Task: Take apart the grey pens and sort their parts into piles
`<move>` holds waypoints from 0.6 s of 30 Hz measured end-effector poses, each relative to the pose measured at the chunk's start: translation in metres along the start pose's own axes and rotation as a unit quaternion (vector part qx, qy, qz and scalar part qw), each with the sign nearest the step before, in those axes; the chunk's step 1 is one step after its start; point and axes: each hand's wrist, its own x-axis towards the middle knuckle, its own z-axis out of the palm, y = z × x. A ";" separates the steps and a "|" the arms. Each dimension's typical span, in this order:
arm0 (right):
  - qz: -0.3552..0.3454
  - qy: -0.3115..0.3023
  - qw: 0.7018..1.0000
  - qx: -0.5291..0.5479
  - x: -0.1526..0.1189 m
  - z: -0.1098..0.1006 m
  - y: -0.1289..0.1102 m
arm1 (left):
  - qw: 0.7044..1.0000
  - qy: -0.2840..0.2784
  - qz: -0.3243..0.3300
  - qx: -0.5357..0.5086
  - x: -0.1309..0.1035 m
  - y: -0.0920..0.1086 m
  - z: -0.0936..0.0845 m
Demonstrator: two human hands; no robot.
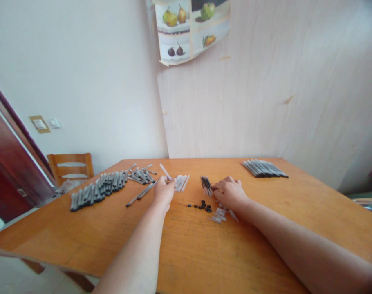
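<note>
My left hand is closed round a translucent white tube, which points up and away from the fingers. Just right of it lie several clear tubes side by side. My right hand has its fingertips together at the right edge of a bundle of thin dark refills; whether it grips one is too small to tell. Small black plugs lie nearer me, between the hands. Beside them, partly under my right hand, are small clear caps.
A long row of grey pens lies on the table at the left, with loose pens beside it. Another pen row is at the back right. A wooden chair stands beyond the left edge, before the wall.
</note>
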 end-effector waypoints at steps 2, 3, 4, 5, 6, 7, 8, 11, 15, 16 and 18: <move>-0.005 -0.004 1.000 0.001 0.000 0.001 -0.001 | 1.000 -0.003 0.003 0.013 0.000 -0.001 0.000; -0.006 -0.006 1.000 0.000 0.000 0.001 -0.001 | 1.000 -0.005 0.005 0.016 0.001 -0.002 0.000; -0.007 -0.009 1.000 -0.001 0.000 0.002 -0.001 | 1.000 -0.005 0.007 0.019 0.001 -0.002 0.000; -0.007 -0.012 1.000 -0.002 0.000 0.002 -0.002 | 1.000 -0.005 0.009 0.022 0.002 -0.003 0.000; -0.009 -0.015 1.000 -0.001 0.000 0.003 -0.002 | 1.000 -0.005 0.011 0.026 0.003 -0.004 0.000; -0.012 -0.018 1.000 0.001 0.000 0.003 -0.002 | 0.999 -0.006 0.012 0.030 0.003 -0.004 0.000; -0.016 -0.018 1.000 0.004 0.000 0.003 -0.003 | 0.999 -0.006 0.013 0.035 0.003 -0.005 0.000; -0.026 -0.012 0.999 0.015 0.000 0.004 -0.002 | 0.999 -0.005 0.012 0.042 0.003 -0.004 0.000; 0.002 0.006 1.000 0.031 0.003 0.008 0.005 | 0.999 -0.008 0.013 0.044 0.001 -0.002 -0.001; 0.020 0.016 0.999 0.037 0.004 0.009 0.008 | 0.999 -0.010 0.013 0.049 0.001 -0.003 -0.001; 0.066 0.040 0.996 0.053 0.007 0.010 0.015 | 0.998 -0.018 0.015 0.063 0.002 -0.004 -0.001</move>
